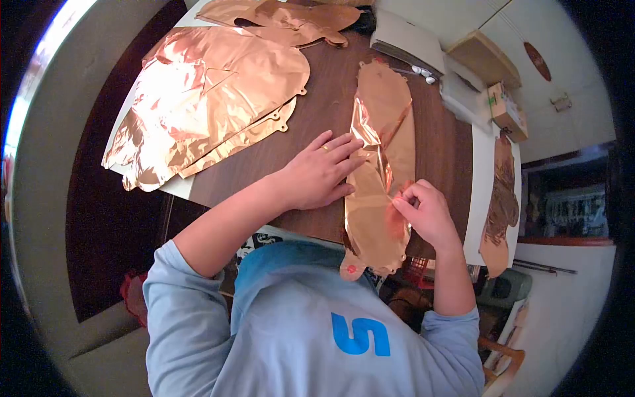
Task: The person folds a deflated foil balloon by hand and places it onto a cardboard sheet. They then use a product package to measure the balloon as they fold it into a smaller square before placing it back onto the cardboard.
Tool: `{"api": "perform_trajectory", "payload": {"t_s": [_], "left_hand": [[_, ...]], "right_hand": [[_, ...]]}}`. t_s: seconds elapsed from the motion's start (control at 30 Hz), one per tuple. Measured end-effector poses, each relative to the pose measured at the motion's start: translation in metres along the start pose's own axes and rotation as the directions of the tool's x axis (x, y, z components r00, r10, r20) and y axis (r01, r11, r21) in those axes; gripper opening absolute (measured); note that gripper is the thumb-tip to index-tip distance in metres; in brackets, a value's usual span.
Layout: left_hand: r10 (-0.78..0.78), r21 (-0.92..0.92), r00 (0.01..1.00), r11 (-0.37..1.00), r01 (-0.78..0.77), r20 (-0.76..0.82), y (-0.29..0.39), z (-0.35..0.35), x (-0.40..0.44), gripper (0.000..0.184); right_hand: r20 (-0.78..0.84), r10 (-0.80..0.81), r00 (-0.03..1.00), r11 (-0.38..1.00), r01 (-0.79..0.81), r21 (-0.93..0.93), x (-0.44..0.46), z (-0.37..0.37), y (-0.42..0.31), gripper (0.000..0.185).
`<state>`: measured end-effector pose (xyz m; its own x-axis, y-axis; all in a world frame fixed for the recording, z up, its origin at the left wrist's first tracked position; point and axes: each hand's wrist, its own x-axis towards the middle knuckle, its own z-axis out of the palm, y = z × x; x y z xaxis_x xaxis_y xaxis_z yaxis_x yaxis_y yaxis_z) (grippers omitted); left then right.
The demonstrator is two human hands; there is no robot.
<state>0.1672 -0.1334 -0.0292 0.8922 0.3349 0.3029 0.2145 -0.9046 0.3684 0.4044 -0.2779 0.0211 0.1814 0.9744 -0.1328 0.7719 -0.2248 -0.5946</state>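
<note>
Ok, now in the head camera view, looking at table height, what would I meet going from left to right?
Large copper-coloured foil sheets, left hand, long copper-coloured foil piece, right hand, crinkled foil strip.

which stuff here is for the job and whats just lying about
For the job:
creased foil sheet at left hand and right hand
brown table
probably foil pile and far-right foil strip

Just lying about, it seems:
small cardboard box
thin dark rods
</note>
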Motion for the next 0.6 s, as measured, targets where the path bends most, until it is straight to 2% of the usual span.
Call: {"api": "perform_trajectory", "payload": {"t_s": [0.13,0.17,0.23,0.33,0.47,0.53,0.6], "left_hand": [[-0.031,-0.01,0.999,0.999,0.031,0.013,0.001,0.0,0.003,0.059],[-0.039,-0.011,0.999,0.999,0.039,0.016,0.003,0.0,0.004,0.06],[-0.048,0.012,0.999,0.999,0.048,0.021,0.002,0.003,0.003,0.061],[-0.041,0.044,0.998,0.998,0.04,0.044,0.002,0.004,0.005,0.062],[-0.059,0.065,0.995,0.996,0.054,0.082,0.007,0.0,0.005,0.062],[-0.084,0.073,0.991,0.994,0.077,0.102,0.009,0.0,0.004,0.064],[-0.1,0.081,0.989,0.992,0.091,0.107,0.012,-0.002,0.004,0.064]], "right_hand": [[-0.008,0.002,1.0,1.0,-0.002,-0.021,0.0,-0.001,0.002,0.022],[-0.028,0.014,1.0,1.0,-0.014,0.028,0.0,-0.001,0.002,0.022],[-0.078,0.05,0.996,0.992,-0.041,0.119,-0.001,-0.004,0.003,0.022],[-0.237,0.053,0.97,0.991,-0.021,0.135,-0.003,-0.012,0.016,0.021],[-0.193,0.133,0.972,0.988,-0.145,-0.049,-0.011,-0.024,0.03,0.025],[-0.105,0.179,0.978,0.978,-0.189,-0.091,-0.019,-0.028,0.021,0.028],[-0.067,0.179,0.982,0.97,-0.188,-0.155,-0.03,-0.031,0.014,0.035]]}}
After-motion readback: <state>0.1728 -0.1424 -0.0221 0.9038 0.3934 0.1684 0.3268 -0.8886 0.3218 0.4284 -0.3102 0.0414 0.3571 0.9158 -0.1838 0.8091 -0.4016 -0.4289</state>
